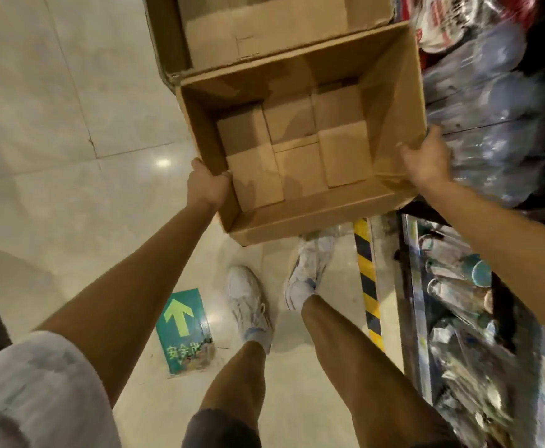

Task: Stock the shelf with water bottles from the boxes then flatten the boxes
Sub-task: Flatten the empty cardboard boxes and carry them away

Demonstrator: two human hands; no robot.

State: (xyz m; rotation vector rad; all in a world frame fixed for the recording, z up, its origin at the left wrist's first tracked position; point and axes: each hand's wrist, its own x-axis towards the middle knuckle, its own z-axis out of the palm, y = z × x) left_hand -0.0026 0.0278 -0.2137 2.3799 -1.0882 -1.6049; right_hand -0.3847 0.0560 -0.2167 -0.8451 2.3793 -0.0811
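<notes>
Cardboard box (300,147) empty, your left hand (208,185) and right hand (426,160) both clamp its rims; walls may buckle, slipping free.

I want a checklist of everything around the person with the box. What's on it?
Surface: pale tiled floor, shiny, with a green arrow sticker and striped hazard tape.
Job's things: open cardboard box held up, no bottles inside; second open box beyond it; wrapped water bottles on the shelf at right.
Clutter: nothing seen.
Grips: left hand clasps the box's left wall; right hand holds its right wall.
Cables: nothing seen.
Surroundings: white shoes on the floor.
</notes>
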